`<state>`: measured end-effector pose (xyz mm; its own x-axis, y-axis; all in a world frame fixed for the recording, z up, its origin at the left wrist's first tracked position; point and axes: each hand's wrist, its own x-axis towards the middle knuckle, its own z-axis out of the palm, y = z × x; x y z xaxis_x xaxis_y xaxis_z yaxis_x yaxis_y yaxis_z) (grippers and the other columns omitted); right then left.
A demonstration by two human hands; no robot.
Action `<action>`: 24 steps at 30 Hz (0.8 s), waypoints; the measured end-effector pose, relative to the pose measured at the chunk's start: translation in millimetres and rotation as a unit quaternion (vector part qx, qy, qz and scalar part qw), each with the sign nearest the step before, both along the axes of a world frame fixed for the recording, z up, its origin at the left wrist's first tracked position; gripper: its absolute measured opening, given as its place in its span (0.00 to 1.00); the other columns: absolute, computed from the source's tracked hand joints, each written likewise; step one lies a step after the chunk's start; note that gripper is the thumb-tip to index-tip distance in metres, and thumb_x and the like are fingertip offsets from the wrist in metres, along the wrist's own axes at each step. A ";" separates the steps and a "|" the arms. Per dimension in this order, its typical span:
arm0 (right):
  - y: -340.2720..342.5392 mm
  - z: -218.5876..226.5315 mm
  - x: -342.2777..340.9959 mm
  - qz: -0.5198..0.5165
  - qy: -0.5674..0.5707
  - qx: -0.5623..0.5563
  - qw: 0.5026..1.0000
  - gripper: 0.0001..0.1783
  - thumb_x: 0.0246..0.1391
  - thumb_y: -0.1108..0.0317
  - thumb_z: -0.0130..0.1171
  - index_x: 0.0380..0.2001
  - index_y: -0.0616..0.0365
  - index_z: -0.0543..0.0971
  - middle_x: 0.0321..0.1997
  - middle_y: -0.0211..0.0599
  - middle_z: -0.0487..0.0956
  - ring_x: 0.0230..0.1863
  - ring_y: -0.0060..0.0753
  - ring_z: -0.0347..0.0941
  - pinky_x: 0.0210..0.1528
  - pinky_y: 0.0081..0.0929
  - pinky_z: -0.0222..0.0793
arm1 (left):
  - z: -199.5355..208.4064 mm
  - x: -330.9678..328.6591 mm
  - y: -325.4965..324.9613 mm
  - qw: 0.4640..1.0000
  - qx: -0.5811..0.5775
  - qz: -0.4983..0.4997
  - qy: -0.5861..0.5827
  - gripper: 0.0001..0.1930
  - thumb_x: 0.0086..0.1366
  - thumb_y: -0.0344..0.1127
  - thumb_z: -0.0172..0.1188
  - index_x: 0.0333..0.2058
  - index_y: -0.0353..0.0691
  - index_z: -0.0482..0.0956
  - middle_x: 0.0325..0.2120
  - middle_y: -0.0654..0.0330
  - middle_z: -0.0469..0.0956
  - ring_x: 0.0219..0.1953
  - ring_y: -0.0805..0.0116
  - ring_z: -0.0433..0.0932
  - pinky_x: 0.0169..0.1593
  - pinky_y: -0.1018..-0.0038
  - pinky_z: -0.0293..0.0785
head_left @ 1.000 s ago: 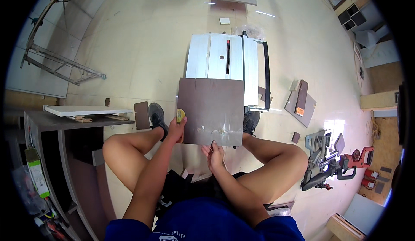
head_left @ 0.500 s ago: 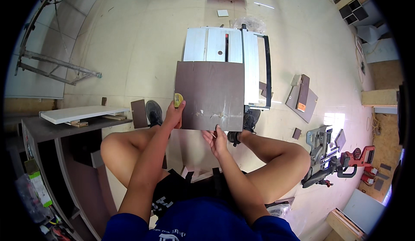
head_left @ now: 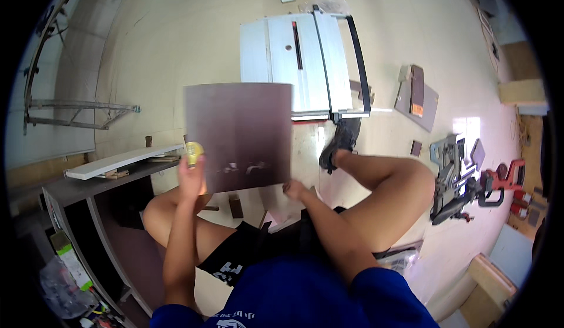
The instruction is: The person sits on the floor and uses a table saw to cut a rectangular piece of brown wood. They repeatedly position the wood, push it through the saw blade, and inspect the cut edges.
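A flat, rectangular dark brown board (head_left: 241, 134) is held in front of me, slightly blurred, with pale scuffs near its lower edge. My left hand (head_left: 191, 178) is closed at the board's left edge, and a yellow tape measure (head_left: 194, 151) pokes out above its fingers. At the lower right corner, my right hand (head_left: 295, 190) has its fingers curled against the board. Beyond the board stands a table saw (head_left: 311, 63) with a pale metal top, a dark blade slot and a sliding side rail. The board overlaps the saw's near left part in view.
On the left, a white panel (head_left: 120, 160) rests on wood scraps atop a dark cabinet (head_left: 64, 190). Offcuts (head_left: 420, 96) lie on the floor at right, near a red and grey power saw (head_left: 458, 184). A metal frame (head_left: 82, 113) stands far left.
The board has come off the saw top, moving left and toward me with both hands. My right hand's fingers, spread before, are now curled at its corner. My view has shifted.
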<state>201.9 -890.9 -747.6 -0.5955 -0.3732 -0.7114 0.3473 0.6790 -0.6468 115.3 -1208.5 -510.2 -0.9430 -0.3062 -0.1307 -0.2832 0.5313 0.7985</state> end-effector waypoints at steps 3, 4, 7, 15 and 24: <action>5.0 -25.7 -26.4 -0.297 -0.135 -0.089 0.941 0.09 0.58 0.69 0.54 0.42 0.56 0.78 0.39 0.37 0.82 0.33 0.32 0.80 0.31 0.33 0.76 | 39.0 21.6 -51.8 0.996 0.044 0.056 0.060 0.11 0.70 0.39 0.60 0.40 0.36 0.75 0.30 0.69 0.73 0.31 0.82 0.67 0.34 0.80 0.66; 2.6 -10.5 -38.5 -0.365 -0.181 -0.123 0.905 0.10 0.59 0.70 0.54 0.43 0.55 0.78 0.39 0.36 0.82 0.33 0.31 0.80 0.30 0.31 0.75 | 57.9 29.9 -61.3 0.993 0.063 0.073 0.071 0.12 0.71 0.40 0.59 0.40 0.35 0.75 0.29 0.70 0.71 0.30 0.82 0.65 0.34 0.81 0.65; 5.7 7.8 -81.7 -0.484 -0.197 -0.217 0.824 0.10 0.60 0.72 0.52 0.44 0.55 0.76 0.38 0.37 0.81 0.33 0.32 0.80 0.28 0.26 0.74 | 105.9 40.4 -68.5 0.977 0.009 0.180 0.112 0.14 0.72 0.43 0.57 0.42 0.35 0.75 0.28 0.72 0.71 0.31 0.83 0.66 0.34 0.83 0.63; -25.3 -14.4 -165.9 -0.560 -0.126 -0.365 0.733 0.02 0.63 0.72 0.49 0.36 0.58 0.70 0.29 0.37 0.76 0.21 0.27 0.70 0.18 0.25 0.63 | 137.1 66.3 -73.1 0.931 0.212 0.276 0.111 0.25 0.73 0.52 0.51 0.55 0.35 0.69 0.47 0.56 0.78 0.46 0.65 0.79 0.48 0.69 0.78; 18.3 5.9 -197.6 -0.805 -0.038 -0.283 0.520 0.07 0.68 0.66 0.45 0.35 0.53 0.71 0.27 0.27 0.75 0.23 0.22 0.73 0.16 0.16 0.63 | 131.2 57.2 -77.1 0.943 0.205 0.246 0.089 0.28 0.73 0.54 0.50 0.57 0.33 0.68 0.50 0.54 0.77 0.48 0.62 0.79 0.52 0.66 0.78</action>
<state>4.3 -872.7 -741.7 -0.4381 0.4025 -0.8038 0.2112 -0.8230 -0.5273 172.4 -1285.6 -379.0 -0.7188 -0.6700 -0.1855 -0.2562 0.0074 0.9666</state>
